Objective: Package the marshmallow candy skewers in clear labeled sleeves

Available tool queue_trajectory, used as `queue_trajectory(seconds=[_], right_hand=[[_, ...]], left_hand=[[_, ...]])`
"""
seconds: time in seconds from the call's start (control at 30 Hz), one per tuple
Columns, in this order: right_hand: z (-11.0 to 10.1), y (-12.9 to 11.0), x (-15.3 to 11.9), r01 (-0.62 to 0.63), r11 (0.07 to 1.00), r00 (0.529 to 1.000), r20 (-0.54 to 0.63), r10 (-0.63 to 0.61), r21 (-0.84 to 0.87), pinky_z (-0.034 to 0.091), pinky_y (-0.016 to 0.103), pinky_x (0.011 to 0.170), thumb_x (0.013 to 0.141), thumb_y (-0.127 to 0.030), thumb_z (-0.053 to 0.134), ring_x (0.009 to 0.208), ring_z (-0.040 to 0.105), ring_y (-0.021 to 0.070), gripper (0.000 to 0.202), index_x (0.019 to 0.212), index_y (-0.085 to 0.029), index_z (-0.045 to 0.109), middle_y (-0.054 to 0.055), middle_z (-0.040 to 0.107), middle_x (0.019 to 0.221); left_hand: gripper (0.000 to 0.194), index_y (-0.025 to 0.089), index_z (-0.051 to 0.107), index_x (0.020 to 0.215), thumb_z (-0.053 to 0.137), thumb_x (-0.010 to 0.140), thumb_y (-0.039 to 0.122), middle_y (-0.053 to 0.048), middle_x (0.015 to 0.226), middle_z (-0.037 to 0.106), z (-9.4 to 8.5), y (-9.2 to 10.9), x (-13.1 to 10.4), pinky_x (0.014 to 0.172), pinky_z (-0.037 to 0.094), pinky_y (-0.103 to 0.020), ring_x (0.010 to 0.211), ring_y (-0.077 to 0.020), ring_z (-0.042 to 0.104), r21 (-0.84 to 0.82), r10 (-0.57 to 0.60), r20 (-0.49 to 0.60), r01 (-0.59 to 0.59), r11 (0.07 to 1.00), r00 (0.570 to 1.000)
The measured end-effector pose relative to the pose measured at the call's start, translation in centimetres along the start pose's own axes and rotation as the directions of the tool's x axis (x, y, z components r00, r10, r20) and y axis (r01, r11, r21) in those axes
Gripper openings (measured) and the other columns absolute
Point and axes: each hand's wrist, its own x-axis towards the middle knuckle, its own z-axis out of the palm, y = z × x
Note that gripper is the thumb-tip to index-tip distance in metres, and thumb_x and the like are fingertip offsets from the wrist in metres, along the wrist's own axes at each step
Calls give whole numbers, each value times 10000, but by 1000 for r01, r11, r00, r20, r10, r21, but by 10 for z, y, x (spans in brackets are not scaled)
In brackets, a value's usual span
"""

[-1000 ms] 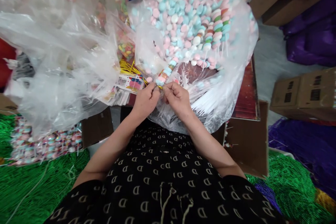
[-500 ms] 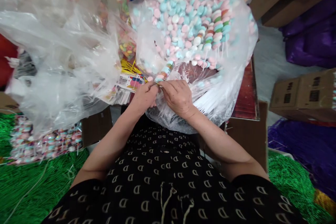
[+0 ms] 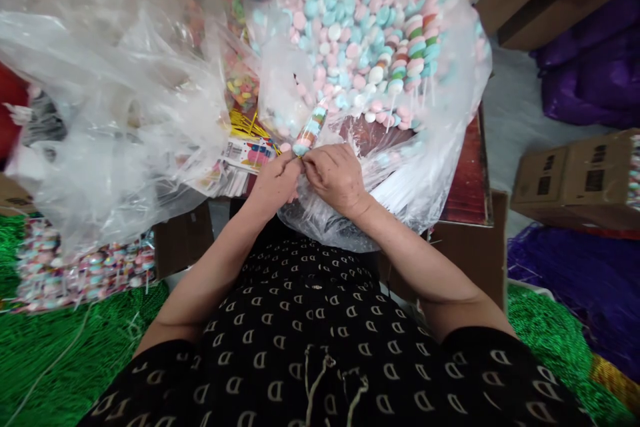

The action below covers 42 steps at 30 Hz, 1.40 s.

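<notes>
A wrapped candy skewer [image 3: 311,130] in clear film points up and away from me, its lower end between my hands. My left hand [image 3: 277,180] pinches that lower end from the left. Close against it, the closed fingers of my right hand [image 3: 334,173] grip the same spot, where a thin yellow tie seems to show. Beyond them lies a big clear bag of pink, blue and white candies [image 3: 350,33], with several unwrapped candy skewers [image 3: 417,53] on top. White sticks [image 3: 400,190] lie right of my right hand. Yellow ties [image 3: 245,123] and printed cards [image 3: 253,152] are at the left.
Large translucent plastic bags [image 3: 110,100] fill the left side. A red table edge [image 3: 470,180] shows at the right, with a cardboard box [image 3: 575,173] farther right. Wrapped skewers [image 3: 90,273] are piled at lower left, beside green tinsel [image 3: 65,353].
The wrapped skewer stands out more clearly above my hands and has tilted more upright. My right hand has turned slightly, its fingers still at the skewer's lower end.
</notes>
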Motion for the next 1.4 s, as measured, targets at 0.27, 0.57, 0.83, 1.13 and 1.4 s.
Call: queue_trajectory(seconds=[0.27, 0.57, 0.83, 1.13, 1.4], right_hand=[[12, -8, -8, -203, 962, 977, -25, 211, 184, 531, 336, 863, 1078, -286, 453, 950, 722, 207, 256, 1124, -204, 691, 73, 786, 1018], [8, -9, -6, -184, 974, 983, 23, 183, 134, 527, 349, 845, 1054, -249, 459, 877, 700, 208, 243, 983, -201, 687, 66, 756, 881], [2, -13, 1, -269, 948, 958, -50, 281, 173, 511, 306, 760, 997, -243, 496, 753, 659, 170, 196, 920, -203, 672, 31, 723, 805], [-21, -18, 14, -319, 908, 943, -8, 334, 272, 529, 372, 855, 1009, -247, 511, 861, 687, 198, 179, 966, -221, 682, 43, 744, 910], [-23, -25, 18, -310, 904, 943, -24, 331, 294, 535, 350, 809, 999, -272, 522, 777, 681, 177, 189, 935, -223, 693, 23, 754, 867]], left_hand=[[198, 236, 486, 728, 502, 925, 240, 82, 453, 427, -1, 3, -1, 502, 460, -283, 347, -112, 395, 34, 6, 28, -7, 999, 1000], [234, 231, 478, 702, 447, 927, 175, 79, 453, 445, -2, 8, -4, 486, 454, -263, 357, -109, 432, 179, -12, 66, 0, 984, 998], [227, 235, 496, 753, 512, 979, 248, 28, 597, 530, -3, 15, -10, 659, 462, -295, 615, -159, 571, 400, 220, 28, -212, 892, 975], [129, 222, 664, 981, 585, 902, 287, -48, 1008, 718, 3, 10, -1, 944, 543, -354, 1115, -224, 664, -289, 171, 179, -115, 950, 969], [273, 253, 653, 1039, 578, 780, 208, -44, 1039, 733, 5, 26, 0, 947, 559, -378, 1164, -248, 675, -439, 141, 119, -75, 895, 983]])
